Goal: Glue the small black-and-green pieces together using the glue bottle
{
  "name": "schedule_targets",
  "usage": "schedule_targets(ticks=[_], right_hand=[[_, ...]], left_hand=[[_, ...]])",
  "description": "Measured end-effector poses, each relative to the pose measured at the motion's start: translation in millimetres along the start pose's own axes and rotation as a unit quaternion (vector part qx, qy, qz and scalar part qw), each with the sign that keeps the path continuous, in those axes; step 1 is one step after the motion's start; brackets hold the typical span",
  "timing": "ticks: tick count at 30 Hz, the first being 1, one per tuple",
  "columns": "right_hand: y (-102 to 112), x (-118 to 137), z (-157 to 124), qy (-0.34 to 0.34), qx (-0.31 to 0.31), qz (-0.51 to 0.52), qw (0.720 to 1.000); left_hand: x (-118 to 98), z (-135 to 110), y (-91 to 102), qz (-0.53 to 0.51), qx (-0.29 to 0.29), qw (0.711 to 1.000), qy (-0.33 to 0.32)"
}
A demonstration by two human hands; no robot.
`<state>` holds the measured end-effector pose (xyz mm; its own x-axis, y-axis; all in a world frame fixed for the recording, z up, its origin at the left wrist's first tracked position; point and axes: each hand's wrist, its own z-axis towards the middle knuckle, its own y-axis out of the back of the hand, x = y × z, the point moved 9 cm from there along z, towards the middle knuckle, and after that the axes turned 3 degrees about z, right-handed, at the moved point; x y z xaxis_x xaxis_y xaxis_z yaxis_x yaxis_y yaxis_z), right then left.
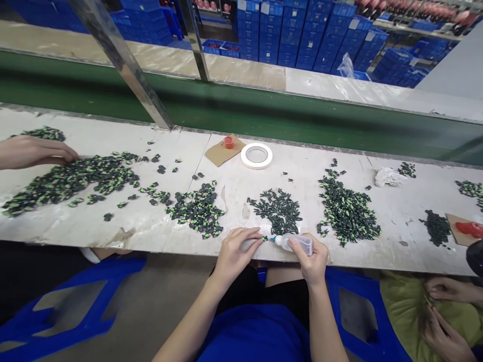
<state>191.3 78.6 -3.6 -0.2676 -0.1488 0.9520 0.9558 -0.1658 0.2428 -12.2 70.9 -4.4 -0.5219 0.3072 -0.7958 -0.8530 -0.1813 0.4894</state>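
Observation:
My left hand [238, 247] pinches a small black-and-green part [264, 238] at the front edge of the white table [234, 201]. In my right hand [315, 259] lies a clear squeeze bottle [300, 243], tilted on its side. Its blue nozzle points left and reaches close to the part; whether the two touch I cannot tell. Just beyond my hands is a pile of small black pieces [279, 208]. Heaps of black-and-green parts lie to the left [198, 208] and to the right [349, 211] of that pile.
Farther back lie a roll of white tape [256, 156] and a red cup [228, 142] on cardboard [219, 156]. A co-worker's hand [37, 152] is over a large heap at left. Another person's hands [447, 311] are at lower right. Crumpled white tissue [390, 177] sits right of centre.

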Motion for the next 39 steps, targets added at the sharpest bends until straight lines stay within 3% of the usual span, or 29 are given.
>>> schedule_targets(ticks=[16,23,26,28,34,39], right_hand=[[4.0,-2.6,-2.2,-0.004,-0.034,-0.008,0.999],[52.8,-8.7,-3.7,0.012,-0.194,0.068,0.978],[65.2,-10.8,6.9,0.013,-0.224,0.074,0.972],[66.6,-11.8,17.3,0.015,-0.221,0.085,0.972],[64.4,-10.0,34.9,-0.008,-0.227,-0.079,0.971],[61.0,-1.5,44.0,0.039,-0.245,-0.186,0.951]], left_hand=[[-0.4,0.1,0.2,0.007,0.002,1.000,0.001],[2.6,0.2,-2.2,-0.025,0.026,0.999,0.020],[5.3,4.8,-1.6,-0.050,0.044,0.997,0.039],[5.4,12.3,3.7,-0.035,0.023,0.999,0.033],[0.0,40.2,8.9,0.097,-0.071,0.992,-0.027],[4.2,49.6,-5.5,0.146,-0.074,0.986,-0.038]])
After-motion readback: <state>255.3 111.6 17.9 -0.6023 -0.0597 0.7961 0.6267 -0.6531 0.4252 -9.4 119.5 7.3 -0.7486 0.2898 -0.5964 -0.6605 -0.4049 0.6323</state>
